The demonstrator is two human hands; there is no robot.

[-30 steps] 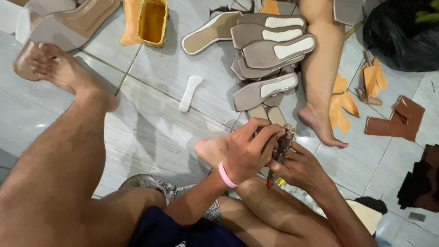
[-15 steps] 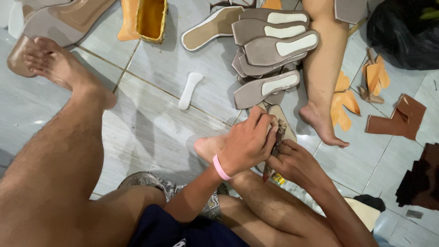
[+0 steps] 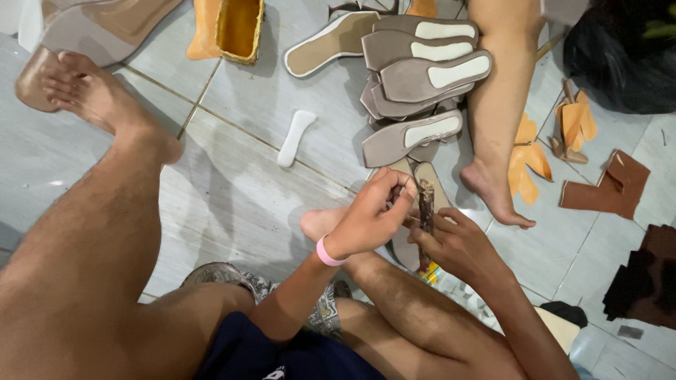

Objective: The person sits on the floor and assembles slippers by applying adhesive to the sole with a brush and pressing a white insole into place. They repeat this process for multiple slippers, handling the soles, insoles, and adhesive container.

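Observation:
I sit on a tiled floor with my hands over my right foot [image 3: 320, 222]. My left hand [image 3: 370, 218], with a pink band at the wrist, pinches the top end of a beige shoe sole [image 3: 438, 184]. My right hand [image 3: 458, 246] grips a dark, worn brush-like stick [image 3: 426, 207], held upright against the sole. The two hands touch around the stick. The lower part of the sole is hidden behind my fingers.
A pile of taupe soles [image 3: 422, 70] lies just beyond my hands, beside another person's bare leg [image 3: 493, 119]. A white insole piece [image 3: 296, 137], a yellow container [image 3: 239, 28], orange [image 3: 528, 155] and brown leather cuts [image 3: 605, 186] and a black bag [image 3: 620, 56] lie around.
My left hand has slid from covering the stick to pinching the sole's top end. The stick now stands upright in my right hand. My view has shifted slightly.

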